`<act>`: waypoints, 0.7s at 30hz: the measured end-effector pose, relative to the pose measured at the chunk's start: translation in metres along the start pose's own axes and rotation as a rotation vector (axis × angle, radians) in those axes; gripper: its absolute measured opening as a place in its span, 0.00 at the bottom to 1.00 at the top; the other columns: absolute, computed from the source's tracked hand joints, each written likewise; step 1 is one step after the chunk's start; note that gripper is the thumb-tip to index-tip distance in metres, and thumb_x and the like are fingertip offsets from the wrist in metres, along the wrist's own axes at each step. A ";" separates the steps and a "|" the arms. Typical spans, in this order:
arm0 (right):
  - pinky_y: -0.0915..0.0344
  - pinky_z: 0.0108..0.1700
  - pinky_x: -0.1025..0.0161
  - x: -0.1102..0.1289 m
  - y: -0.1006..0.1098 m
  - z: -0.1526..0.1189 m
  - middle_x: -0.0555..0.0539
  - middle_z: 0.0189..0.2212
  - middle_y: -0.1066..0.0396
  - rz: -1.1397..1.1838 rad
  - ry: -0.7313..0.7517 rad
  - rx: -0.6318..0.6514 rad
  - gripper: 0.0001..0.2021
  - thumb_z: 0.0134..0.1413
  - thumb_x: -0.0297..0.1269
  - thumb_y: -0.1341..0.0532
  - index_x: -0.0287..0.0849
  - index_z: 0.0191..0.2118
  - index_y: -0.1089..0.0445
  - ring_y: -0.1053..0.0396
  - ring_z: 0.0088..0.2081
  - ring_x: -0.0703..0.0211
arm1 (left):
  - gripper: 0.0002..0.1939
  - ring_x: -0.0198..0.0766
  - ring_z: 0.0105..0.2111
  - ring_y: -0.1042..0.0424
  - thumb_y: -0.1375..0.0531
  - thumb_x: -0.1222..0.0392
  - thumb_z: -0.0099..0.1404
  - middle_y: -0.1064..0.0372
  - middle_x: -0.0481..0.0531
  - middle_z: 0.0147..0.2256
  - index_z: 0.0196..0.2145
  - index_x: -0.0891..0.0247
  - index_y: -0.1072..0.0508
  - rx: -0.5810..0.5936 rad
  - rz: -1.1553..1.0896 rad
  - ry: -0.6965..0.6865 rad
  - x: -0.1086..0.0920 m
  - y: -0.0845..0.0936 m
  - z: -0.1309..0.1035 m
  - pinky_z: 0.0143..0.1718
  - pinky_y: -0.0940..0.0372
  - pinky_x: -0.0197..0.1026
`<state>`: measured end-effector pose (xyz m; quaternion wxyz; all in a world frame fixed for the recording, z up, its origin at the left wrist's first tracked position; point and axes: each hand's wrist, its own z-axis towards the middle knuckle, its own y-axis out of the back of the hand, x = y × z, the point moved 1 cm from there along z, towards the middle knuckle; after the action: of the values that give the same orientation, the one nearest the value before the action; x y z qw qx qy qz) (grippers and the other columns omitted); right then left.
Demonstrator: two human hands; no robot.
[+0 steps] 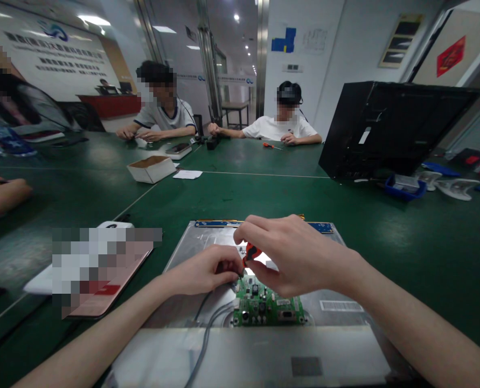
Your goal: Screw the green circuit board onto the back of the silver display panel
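Note:
My right hand is closed round the red and black handle of a screwdriver, above the upper left part of a green circuit board. The screwdriver's tip is hidden. Beside it, the fingers of my left hand are pinched together at the board's upper left corner; what they hold, if anything, I cannot make out. The board lies on the metal back of a flat display panel. Grey cables run from the board's left side toward me. A narrow blue board strip lines the panel's far edge.
Left of the panel lie a pink phone-like slab and a white object. Farther off stand a white open box and a large black monitor. A blue tray sits by it. Two people sit across the green table.

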<state>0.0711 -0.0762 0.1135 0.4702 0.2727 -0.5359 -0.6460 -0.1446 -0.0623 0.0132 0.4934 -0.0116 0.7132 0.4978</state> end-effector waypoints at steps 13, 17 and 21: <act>0.56 0.25 0.64 -0.003 -0.004 0.001 0.49 0.35 0.30 -0.094 0.027 -0.065 0.06 0.66 0.37 0.46 0.41 0.42 0.36 0.39 0.28 0.64 | 0.03 0.37 0.27 0.36 0.42 0.62 0.62 0.37 0.47 0.27 0.31 0.64 0.30 -0.031 -0.008 -0.010 -0.004 0.000 0.002 0.28 0.41 0.36; 0.56 0.25 0.64 -0.002 -0.002 0.000 0.50 0.34 0.31 -0.105 0.047 -0.042 0.06 0.64 0.39 0.44 0.42 0.40 0.35 0.38 0.28 0.63 | 0.04 0.37 0.27 0.36 0.42 0.62 0.62 0.36 0.47 0.27 0.31 0.64 0.29 -0.026 0.013 -0.004 -0.004 0.000 0.001 0.28 0.41 0.36; 0.52 0.26 0.64 0.000 0.000 -0.001 0.47 0.38 0.30 0.009 0.026 -0.001 0.07 0.57 0.31 0.44 0.40 0.43 0.36 0.38 0.30 0.63 | 0.06 0.39 0.30 0.33 0.43 0.61 0.64 0.30 0.51 0.31 0.36 0.64 0.27 -0.004 0.005 0.009 -0.002 0.000 0.001 0.30 0.38 0.38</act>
<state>0.0715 -0.0767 0.1132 0.4804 0.2782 -0.5306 -0.6405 -0.1434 -0.0625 0.0143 0.4889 -0.0130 0.7144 0.5004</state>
